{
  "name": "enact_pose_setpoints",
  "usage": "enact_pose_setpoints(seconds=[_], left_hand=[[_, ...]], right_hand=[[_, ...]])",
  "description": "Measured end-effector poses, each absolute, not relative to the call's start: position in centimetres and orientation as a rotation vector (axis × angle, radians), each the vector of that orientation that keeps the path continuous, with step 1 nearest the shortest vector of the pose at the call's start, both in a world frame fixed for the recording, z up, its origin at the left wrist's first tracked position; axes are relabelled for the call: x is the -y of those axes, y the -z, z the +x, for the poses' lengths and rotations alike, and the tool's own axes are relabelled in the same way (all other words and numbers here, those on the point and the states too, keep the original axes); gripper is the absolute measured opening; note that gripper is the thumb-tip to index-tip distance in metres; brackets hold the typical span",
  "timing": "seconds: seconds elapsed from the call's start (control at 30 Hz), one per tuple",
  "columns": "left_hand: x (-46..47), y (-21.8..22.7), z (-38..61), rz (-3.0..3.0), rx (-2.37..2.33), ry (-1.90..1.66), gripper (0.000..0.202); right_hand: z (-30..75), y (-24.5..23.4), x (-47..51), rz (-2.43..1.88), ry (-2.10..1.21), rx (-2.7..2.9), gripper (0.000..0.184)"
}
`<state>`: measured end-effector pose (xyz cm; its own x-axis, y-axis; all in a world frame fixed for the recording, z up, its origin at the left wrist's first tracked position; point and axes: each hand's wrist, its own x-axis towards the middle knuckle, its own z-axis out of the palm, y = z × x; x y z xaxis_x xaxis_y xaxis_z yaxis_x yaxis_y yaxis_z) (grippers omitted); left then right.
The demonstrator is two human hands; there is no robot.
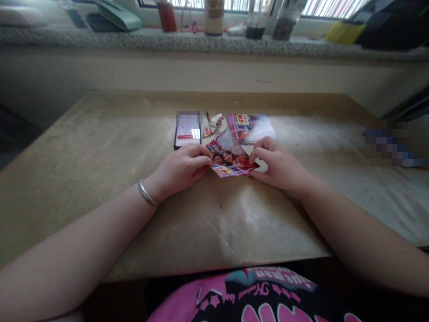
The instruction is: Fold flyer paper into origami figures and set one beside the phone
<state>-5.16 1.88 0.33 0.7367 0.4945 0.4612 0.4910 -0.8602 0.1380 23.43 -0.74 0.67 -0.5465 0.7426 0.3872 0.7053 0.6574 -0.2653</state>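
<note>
Between my two hands is a folded sheet of printed paper (231,156), pink and red with a photo on it. My left hand (187,165) pinches its left corner between thumb and fingers. On the other side, my right hand (276,165) grips the right corner the same way. The sheet's top narrows to a point, and its lower edge is turned up. Just beyond it stands a small folded paper bird (213,124), white with red print. A phone (188,129) with a lit screen lies beyond my left hand. Past my right hand lies a printed flyer or stack of flyers (253,127).
The table (140,116) has a pale brown covering. A blurred blue item (392,145) lies at its right side. Behind the table, a speckled stone sill (150,42) carries a red container (166,17), several jars or bottles and a yellow object (345,32).
</note>
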Motion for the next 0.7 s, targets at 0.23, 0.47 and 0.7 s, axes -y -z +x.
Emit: enact_pose_setpoints(seconds=[0.23, 0.47, 0.7], left_hand=[[-2.1, -0.3, -5.4, 3.015, -0.884, -0.635, 0.019], [-1.9, -0.5, -5.4, 2.953, -0.879, -0.45, 0.022], [-0.9, -1.3, -4.7, 2.99, -0.707, -0.316, 0.034]], right_hand=[[23.0, -1.0, 1.0, -1.113, -0.082, 2.56, 0.039], [23.3, -0.3, 0.5, -1.246, -0.091, 2.5, 0.031], [23.7, -0.3, 0.1, -1.094, -0.135, 2.462, 0.026]])
